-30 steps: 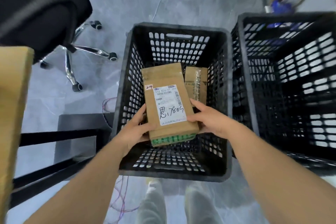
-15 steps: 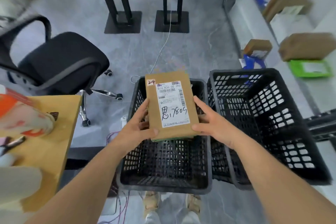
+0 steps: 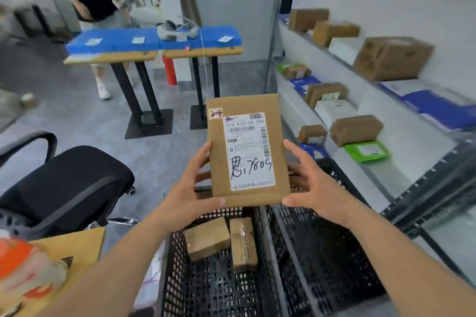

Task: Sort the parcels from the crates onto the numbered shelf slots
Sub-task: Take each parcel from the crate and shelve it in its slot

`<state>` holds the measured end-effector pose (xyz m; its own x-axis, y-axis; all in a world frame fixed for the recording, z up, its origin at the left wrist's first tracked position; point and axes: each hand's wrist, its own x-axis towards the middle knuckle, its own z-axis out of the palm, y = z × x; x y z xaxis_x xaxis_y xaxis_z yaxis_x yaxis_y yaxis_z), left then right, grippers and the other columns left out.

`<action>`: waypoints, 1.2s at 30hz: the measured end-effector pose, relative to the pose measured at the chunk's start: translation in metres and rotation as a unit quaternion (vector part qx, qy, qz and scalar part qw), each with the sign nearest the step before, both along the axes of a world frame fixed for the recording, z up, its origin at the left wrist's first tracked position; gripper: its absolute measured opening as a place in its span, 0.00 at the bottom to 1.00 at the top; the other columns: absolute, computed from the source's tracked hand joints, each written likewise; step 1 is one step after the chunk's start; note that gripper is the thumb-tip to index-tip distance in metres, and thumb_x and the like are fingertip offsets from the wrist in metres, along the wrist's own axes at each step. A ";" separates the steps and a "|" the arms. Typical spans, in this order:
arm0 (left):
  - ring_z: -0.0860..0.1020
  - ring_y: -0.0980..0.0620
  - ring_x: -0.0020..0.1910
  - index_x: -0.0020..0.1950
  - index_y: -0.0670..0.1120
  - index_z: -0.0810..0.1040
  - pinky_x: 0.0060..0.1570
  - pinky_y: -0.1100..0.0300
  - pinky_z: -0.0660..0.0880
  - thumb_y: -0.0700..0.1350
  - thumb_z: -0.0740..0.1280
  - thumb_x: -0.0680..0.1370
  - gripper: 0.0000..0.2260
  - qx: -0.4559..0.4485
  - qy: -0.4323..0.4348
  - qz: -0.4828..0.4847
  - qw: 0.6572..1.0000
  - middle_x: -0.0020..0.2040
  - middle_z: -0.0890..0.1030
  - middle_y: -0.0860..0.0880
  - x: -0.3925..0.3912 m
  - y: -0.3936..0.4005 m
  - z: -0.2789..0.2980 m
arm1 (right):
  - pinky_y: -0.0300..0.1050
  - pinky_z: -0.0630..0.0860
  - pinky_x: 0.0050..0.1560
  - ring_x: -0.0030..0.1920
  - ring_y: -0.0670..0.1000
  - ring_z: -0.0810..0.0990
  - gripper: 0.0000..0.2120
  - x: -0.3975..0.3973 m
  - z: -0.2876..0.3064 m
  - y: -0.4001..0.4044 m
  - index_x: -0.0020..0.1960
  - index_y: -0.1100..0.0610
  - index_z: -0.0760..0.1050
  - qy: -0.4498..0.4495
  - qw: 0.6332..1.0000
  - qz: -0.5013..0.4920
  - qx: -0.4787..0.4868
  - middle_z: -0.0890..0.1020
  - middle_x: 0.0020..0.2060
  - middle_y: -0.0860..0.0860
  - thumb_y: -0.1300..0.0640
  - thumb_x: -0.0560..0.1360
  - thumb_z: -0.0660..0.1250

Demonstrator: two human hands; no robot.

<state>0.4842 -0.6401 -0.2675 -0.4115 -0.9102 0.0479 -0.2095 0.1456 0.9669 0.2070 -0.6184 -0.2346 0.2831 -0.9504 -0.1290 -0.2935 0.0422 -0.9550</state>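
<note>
Parcel: flat brown parcel [image 3: 247,149], label up, held between my palms above the far rim of the left crate [image 3: 164,265].
Left hand [image 3: 192,189]: my fingers curl around its left edge, thumb at the near corner.
Right hand [image 3: 310,183]: my fingers grip its right edge.
Crate floor: two small parcels [image 3: 221,242].

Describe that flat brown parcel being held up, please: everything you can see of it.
The flat cardboard parcel is a thin, brown rectangle held upright, facing the camera, above the black crate. A white shipping label with barcodes and black handwriting covers much of its front; a small sticker with red handwriting reading 2-4 sits at the top left corner. The left hand and right hand hold its side edges, thumbs at its lower corners.
</note>
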 end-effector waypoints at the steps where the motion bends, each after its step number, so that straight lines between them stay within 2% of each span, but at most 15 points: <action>1: 0.69 0.68 0.63 0.72 0.71 0.51 0.52 0.65 0.76 0.41 0.76 0.70 0.45 -0.015 0.000 -0.008 1.000 0.70 0.60 0.68 -0.002 -0.004 0.008 | 0.47 0.75 0.60 0.62 0.40 0.75 0.48 -0.001 0.009 0.001 0.63 0.25 0.55 -0.003 1.000 -0.008 -0.010 0.70 0.67 0.42 0.72 0.69 0.71; 4: 0.68 0.71 0.62 0.71 0.72 0.52 0.49 0.67 0.76 0.39 0.75 0.71 0.45 -0.051 0.007 -0.028 0.998 0.69 0.60 0.69 -0.008 -0.013 0.029 | 0.51 0.73 0.64 0.64 0.42 0.74 0.47 -0.004 0.030 0.006 0.65 0.27 0.55 0.007 0.999 -0.035 -0.041 0.71 0.69 0.44 0.71 0.69 0.72; 7: 0.69 0.68 0.63 0.73 0.66 0.52 0.48 0.67 0.76 0.34 0.73 0.71 0.44 -0.078 0.012 -0.043 0.996 0.71 0.61 0.64 -0.014 -0.020 0.043 | 0.50 0.73 0.64 0.63 0.45 0.75 0.46 -0.005 0.044 0.012 0.68 0.31 0.56 0.005 0.995 -0.068 -0.066 0.74 0.66 0.47 0.71 0.69 0.72; 11: 0.68 0.68 0.63 0.72 0.68 0.52 0.50 0.66 0.77 0.33 0.72 0.71 0.44 -0.105 0.028 -0.072 0.992 0.72 0.62 0.60 -0.021 -0.027 0.058 | 0.52 0.72 0.65 0.64 0.46 0.75 0.46 -0.006 0.056 0.024 0.68 0.30 0.57 0.018 0.988 -0.113 -0.101 0.75 0.64 0.47 0.70 0.68 0.73; 16: 0.68 0.68 0.63 0.71 0.68 0.52 0.50 0.67 0.76 0.32 0.71 0.72 0.44 -0.120 0.047 -0.129 0.983 0.72 0.61 0.57 -0.038 -0.029 0.070 | 0.37 0.76 0.56 0.59 0.42 0.77 0.46 -0.009 0.073 0.054 0.70 0.34 0.56 0.037 0.979 -0.168 -0.113 0.76 0.63 0.47 0.72 0.68 0.71; 19: 0.68 0.72 0.62 0.71 0.68 0.52 0.49 0.68 0.76 0.32 0.71 0.72 0.44 -0.128 0.063 -0.168 0.975 0.71 0.61 0.61 -0.054 -0.025 0.076 | 0.40 0.74 0.60 0.62 0.44 0.76 0.45 -0.015 0.083 0.078 0.69 0.35 0.55 0.055 0.969 -0.211 -0.120 0.75 0.63 0.48 0.72 0.68 0.71; 22: 0.68 0.73 0.61 0.71 0.69 0.52 0.49 0.69 0.75 0.35 0.73 0.71 0.44 -0.139 0.076 -0.202 0.966 0.69 0.60 0.66 -0.073 -0.014 0.082 | 0.45 0.73 0.63 0.62 0.46 0.76 0.47 -0.026 0.092 0.105 0.71 0.36 0.55 0.060 0.961 -0.238 -0.127 0.75 0.64 0.50 0.72 0.68 0.71; 25: 0.68 0.69 0.64 0.71 0.71 0.54 0.50 0.67 0.76 0.43 0.74 0.68 0.42 -0.148 0.080 -0.235 0.957 0.69 0.61 0.68 -0.090 0.004 0.091 | 0.53 0.74 0.62 0.63 0.48 0.76 0.48 -0.037 0.101 0.135 0.66 0.27 0.57 0.061 0.956 -0.249 -0.142 0.74 0.65 0.51 0.73 0.68 0.71; 27: 0.68 0.67 0.65 0.72 0.70 0.54 0.51 0.64 0.77 0.45 0.74 0.68 0.42 -0.156 0.081 -0.255 0.951 0.69 0.61 0.69 -0.102 0.018 0.098 | 0.55 0.75 0.61 0.61 0.49 0.77 0.49 -0.045 0.106 0.158 0.64 0.25 0.58 0.056 0.950 -0.266 -0.155 0.75 0.64 0.51 0.73 0.68 0.71; 32: 0.69 0.67 0.64 0.71 0.71 0.54 0.51 0.63 0.77 0.42 0.73 0.68 0.42 -0.180 0.088 -0.292 0.935 0.70 0.60 0.68 -0.138 0.069 0.115 | 0.54 0.76 0.60 0.61 0.49 0.77 0.49 -0.070 0.113 0.228 0.64 0.23 0.58 0.051 0.935 -0.306 -0.173 0.74 0.64 0.50 0.71 0.66 0.74; 36: 0.68 0.62 0.66 0.69 0.73 0.55 0.53 0.59 0.78 0.49 0.74 0.66 0.41 -0.198 0.089 -0.334 0.917 0.69 0.62 0.69 -0.177 0.131 0.125 | 0.50 0.77 0.57 0.60 0.46 0.78 0.48 -0.095 0.116 0.307 0.63 0.24 0.58 0.059 0.916 -0.345 -0.195 0.74 0.63 0.47 0.70 0.66 0.75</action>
